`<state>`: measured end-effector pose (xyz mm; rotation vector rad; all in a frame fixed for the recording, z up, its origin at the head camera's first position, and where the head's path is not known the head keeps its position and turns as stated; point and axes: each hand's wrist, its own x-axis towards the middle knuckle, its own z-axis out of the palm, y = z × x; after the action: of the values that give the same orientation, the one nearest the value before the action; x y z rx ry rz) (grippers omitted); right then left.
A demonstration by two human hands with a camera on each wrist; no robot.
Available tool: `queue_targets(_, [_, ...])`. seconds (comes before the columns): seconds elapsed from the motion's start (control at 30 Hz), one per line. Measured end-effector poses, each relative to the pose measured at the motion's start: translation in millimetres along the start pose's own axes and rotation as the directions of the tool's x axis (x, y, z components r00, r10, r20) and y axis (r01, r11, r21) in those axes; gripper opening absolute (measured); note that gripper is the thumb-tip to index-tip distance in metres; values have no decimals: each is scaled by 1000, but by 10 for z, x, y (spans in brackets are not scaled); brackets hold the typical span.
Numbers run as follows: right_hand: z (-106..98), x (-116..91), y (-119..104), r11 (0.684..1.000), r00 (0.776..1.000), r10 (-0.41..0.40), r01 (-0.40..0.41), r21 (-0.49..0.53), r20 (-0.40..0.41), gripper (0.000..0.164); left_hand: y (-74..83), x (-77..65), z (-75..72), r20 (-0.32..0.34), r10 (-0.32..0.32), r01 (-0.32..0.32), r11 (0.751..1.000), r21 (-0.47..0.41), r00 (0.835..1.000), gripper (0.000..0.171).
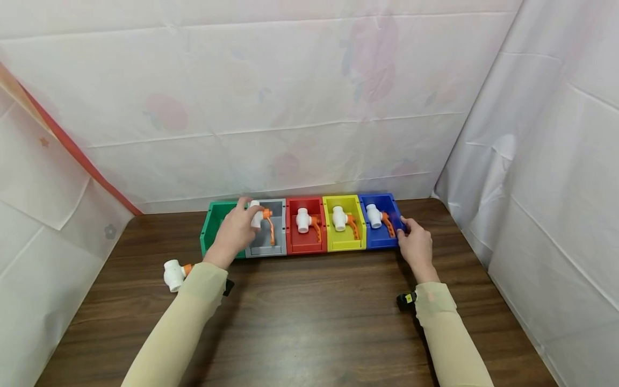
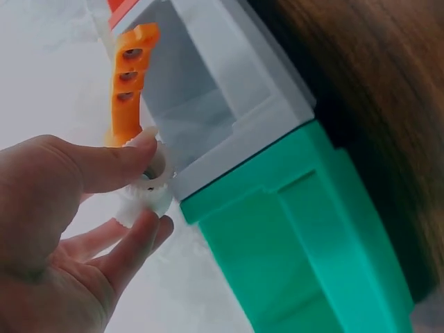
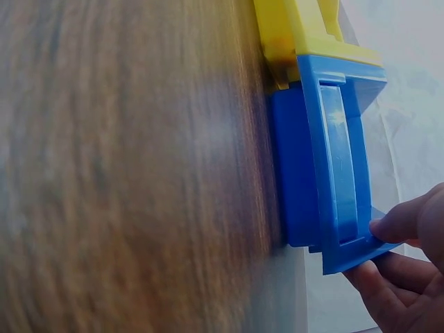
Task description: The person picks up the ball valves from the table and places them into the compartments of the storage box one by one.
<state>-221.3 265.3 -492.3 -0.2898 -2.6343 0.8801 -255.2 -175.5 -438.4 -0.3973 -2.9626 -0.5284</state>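
Note:
My left hand pinches a white ball valve with an orange lever handle between thumb and fingers. In the head view, the valve overlaps the grey bin. Under the left hand and wrist lies the green bin, partly hidden. On the right, my right hand grips the side wall of the blue bin, thumb inside and fingers outside. Matching ball valves lie in the red bin, the yellow bin and the blue bin, one in each.
Another white ball valve lies on the dark wooden table, left of the bins, its handle partly hidden by my left sleeve. The bins stand side by side in a row near the back curtain. More pale curtain hangs at the right.

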Motion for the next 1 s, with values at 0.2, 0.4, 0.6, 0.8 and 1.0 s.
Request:
queue_targets(0.2, [17, 10, 13, 1000, 1000, 2, -2, -9, -3, 37, 41, 68, 102, 18, -24, 23, 999, 28, 1000, 54])
queue_targets(0.4, [36, 5, 25, 1000, 1000, 3, -3, -6, -6, 37, 82, 117, 194, -4, -21, 21, 996, 91, 1000, 53])
queue_targets(0.6, [44, -4, 35, 1000, 1000, 3, -3, -3, -14, 37, 160, 140, 263, -3, 6, -6, 992, 127, 1000, 52])
queue_targets(0.8, [43, -2, 37, 1000, 1000, 6, -6, -6, -18, 37, 198, 165, 354, 23, 4, -8, 987, 158, 1000, 47])
queue_targets(1.0, [33, -5, 33, 1000, 1000, 13, -13, -10, 2, 37, 206, 191, 429, 50, 6, -15, 980, 198, 999, 41])
